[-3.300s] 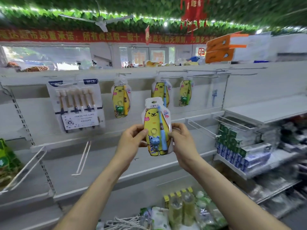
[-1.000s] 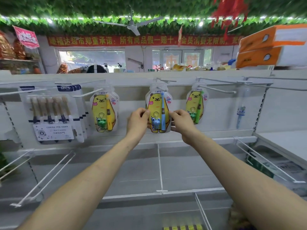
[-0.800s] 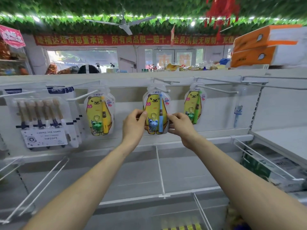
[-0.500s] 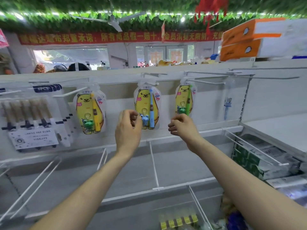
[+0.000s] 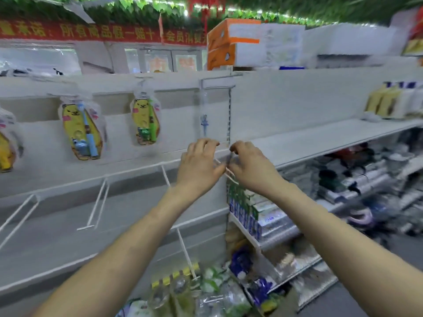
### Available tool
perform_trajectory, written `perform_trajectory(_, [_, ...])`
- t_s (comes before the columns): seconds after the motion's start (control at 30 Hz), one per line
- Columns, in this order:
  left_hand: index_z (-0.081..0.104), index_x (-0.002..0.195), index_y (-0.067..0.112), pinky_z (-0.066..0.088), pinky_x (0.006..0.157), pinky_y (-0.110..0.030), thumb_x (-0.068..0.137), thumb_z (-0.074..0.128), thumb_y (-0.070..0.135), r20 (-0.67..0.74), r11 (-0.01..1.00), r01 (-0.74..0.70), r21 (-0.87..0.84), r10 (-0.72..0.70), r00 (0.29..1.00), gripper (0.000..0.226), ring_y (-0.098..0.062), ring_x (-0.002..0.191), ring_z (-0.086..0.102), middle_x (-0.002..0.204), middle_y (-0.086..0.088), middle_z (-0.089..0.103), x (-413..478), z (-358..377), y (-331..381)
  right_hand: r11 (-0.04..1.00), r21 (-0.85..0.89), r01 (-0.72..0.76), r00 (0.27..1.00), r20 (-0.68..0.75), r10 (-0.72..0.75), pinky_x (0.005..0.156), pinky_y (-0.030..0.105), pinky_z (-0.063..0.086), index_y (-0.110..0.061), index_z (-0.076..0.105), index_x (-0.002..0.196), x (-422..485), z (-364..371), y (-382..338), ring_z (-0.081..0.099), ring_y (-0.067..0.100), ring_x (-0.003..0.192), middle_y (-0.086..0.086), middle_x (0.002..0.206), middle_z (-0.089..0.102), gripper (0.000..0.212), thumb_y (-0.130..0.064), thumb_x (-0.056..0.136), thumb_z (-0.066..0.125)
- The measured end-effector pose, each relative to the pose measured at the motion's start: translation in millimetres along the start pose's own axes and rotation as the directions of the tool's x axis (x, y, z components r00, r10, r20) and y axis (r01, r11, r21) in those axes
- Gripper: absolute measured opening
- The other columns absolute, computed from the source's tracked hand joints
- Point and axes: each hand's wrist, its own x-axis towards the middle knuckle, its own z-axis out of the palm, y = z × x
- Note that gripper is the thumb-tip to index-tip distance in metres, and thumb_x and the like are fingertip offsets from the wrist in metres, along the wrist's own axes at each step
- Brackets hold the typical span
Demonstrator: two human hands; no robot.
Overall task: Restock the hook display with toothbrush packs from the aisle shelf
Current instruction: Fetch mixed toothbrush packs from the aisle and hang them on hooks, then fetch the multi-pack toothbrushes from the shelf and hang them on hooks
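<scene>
Fingers (image 5: 202, 143) of left hand (image 5: 199, 167) and right hand (image 5: 250, 169) curl; any grip is blurred.

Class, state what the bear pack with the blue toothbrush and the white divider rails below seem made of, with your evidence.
Bear pack: likely clear glossy plastic over printed yellow card; pale edges shine, brush shows through. Divider rails: probably white-coated metal wire; thin, straight, evenly white.

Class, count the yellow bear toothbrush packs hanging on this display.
3. A yellow pack cut off at the left edge, the blue-brush pack beside it, the green-brush pack further right. Others may hang hidden behind these.
</scene>
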Motion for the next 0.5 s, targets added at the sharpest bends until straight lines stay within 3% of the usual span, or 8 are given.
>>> perform_trajectory(0.2, [0.047,0.149,0.020,0.041,0.107,-0.049,0.088,0.071,0.043,0.077,0.981,-0.191,0.032,0.188,0.979,0.069,-0.032,0.141,0.040,0.153,-0.007,0.045,19,81,141,0.948,-0.277,-0.158,0.984,-0.124,0.127,0.089,0.052,0.050,-0.009,0.049,0.137,-84,-74,131,0.052,0.041,0.117,0.017,0.129,0.052,0.045,-0.019,0.094,0.060])
perform_trajectory(0.37, [0.047,0.148,0.016,0.044,0.107,-0.051,0.090,0.068,0.041,0.136,0.957,-0.253,-0.144,0.272,0.953,0.067,-0.035,0.138,0.042,0.150,-0.011,0.046,16,163,257,0.886,-0.228,-0.405,0.909,-0.206,0.362,0.093,0.054,0.048,-0.009,0.044,0.142,-161,-111,241,0.048,0.040,0.120,0.017,0.134,0.049,0.046,-0.021,0.099,0.054])
perform_trajectory(0.5, [0.052,0.144,0.015,0.049,0.101,-0.055,0.087,0.072,0.043,0.161,0.896,-0.360,-0.261,0.408,0.899,0.067,-0.038,0.132,0.048,0.144,-0.013,0.052,7,246,341,0.776,-0.225,-0.590,0.803,-0.267,0.533,0.098,0.052,0.046,-0.008,0.044,0.143,-212,-129,325,0.047,0.039,0.122,0.016,0.134,0.049,0.050,-0.021,0.096,0.056])
